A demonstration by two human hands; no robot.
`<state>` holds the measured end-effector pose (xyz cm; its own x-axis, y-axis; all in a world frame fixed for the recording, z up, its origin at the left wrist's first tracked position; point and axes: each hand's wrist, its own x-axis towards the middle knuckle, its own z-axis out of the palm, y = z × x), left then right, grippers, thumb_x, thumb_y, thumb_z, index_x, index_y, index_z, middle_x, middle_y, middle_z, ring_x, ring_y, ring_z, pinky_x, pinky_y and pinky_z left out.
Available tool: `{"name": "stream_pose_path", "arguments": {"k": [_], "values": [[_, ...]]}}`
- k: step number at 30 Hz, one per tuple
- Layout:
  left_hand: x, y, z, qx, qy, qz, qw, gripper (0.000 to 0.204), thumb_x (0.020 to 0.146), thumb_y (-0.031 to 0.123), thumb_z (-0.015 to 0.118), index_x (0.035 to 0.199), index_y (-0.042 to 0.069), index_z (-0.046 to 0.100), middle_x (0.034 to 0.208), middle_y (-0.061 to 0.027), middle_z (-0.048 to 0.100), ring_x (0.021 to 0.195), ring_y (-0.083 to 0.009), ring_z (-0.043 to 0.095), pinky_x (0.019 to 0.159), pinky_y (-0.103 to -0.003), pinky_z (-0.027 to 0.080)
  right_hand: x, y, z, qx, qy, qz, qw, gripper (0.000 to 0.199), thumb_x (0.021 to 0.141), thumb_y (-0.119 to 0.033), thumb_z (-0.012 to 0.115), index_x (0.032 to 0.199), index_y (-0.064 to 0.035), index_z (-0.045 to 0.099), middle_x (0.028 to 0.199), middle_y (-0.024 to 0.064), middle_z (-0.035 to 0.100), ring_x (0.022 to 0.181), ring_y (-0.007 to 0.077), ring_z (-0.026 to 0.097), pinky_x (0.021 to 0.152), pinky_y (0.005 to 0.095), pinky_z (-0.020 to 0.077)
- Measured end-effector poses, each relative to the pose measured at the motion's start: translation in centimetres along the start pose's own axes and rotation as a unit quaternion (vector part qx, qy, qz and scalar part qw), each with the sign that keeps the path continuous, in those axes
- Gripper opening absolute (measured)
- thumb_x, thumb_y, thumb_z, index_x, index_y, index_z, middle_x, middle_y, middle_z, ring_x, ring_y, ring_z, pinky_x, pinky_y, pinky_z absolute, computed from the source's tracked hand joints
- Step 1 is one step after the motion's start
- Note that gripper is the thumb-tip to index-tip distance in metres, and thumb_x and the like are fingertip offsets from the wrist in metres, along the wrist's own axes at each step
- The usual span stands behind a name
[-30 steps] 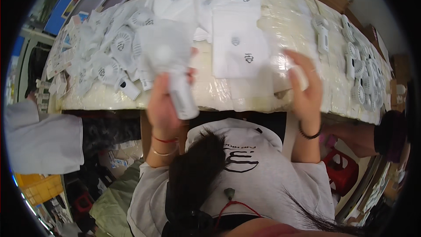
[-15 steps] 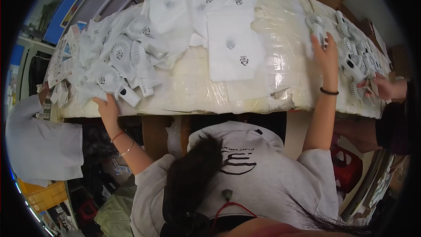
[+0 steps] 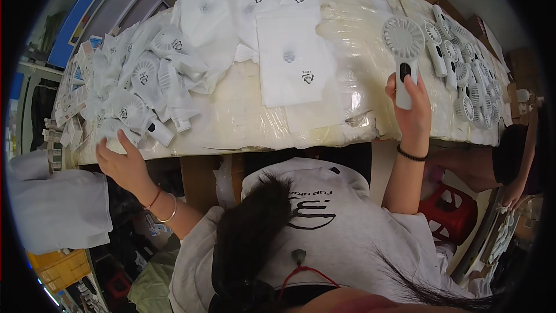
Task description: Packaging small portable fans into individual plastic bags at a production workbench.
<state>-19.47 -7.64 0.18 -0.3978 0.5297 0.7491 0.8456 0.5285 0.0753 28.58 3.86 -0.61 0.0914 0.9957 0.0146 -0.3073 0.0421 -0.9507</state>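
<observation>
Pale handheld fan [image 3: 403, 55], gripped by handle [image 3: 402, 96] in right hand [image 3: 415, 117]; probably light, stiff, fragile at grille [image 3: 403, 37], best taken by handle; open left hand [image 3: 128, 169] near bagged fans [image 3: 134, 109]

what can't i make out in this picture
All in the head view:
- part of the handle of the fan: covered by the right hand
- how many bagged fans lie near the left hand: they overlap under cloudy wrapping
- how many loose fans lie at right: they overlap
- most of the co-worker at right: cut off by the dark rim
</observation>
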Motion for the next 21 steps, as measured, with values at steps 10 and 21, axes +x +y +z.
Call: {"name": "stream_pose_path", "arguments": {"k": [10, 21], "values": [[-6.9, 21.7, -3.1, -0.55, -0.393, 0.289, 0.678, 0.014, 0.076, 0.007, 0.064, 0.089, 0.008, 0.061, 0.087, -0.0039, 0.055, 0.079, -0.0199, 0.052, 0.071, -0.028, 0.043, -3.9, 1.9, 2.5, -0.022, -0.081, 0.005, 0.996, 0.03, 0.09, -0.009, 0.052, 0.117, 0.0034, 0.049, 0.096, 0.0143, 0.062, 0.072, 0.0168, 0.058, 0.066, 0.0243, 0.0477], [-7.0, 25.6, -1.0, -0.527, -0.457, 0.305, 0.648, 0.012, 0.076, 0.009, 0.068, 0.086, 0.006, 0.061, 0.083, -0.0004, 0.054, 0.07, -0.0142, 0.049, 0.063, -0.024, 0.04, -2.0, 1.6, 0.5, -0.072, -0.083, -0.034, 0.993, 0.029, 0.09, -0.009, 0.054, 0.117, 0.0025, 0.049, 0.093, 0.0116, 0.062, 0.07, 0.0144, 0.058, 0.067, 0.025, 0.049]]}}
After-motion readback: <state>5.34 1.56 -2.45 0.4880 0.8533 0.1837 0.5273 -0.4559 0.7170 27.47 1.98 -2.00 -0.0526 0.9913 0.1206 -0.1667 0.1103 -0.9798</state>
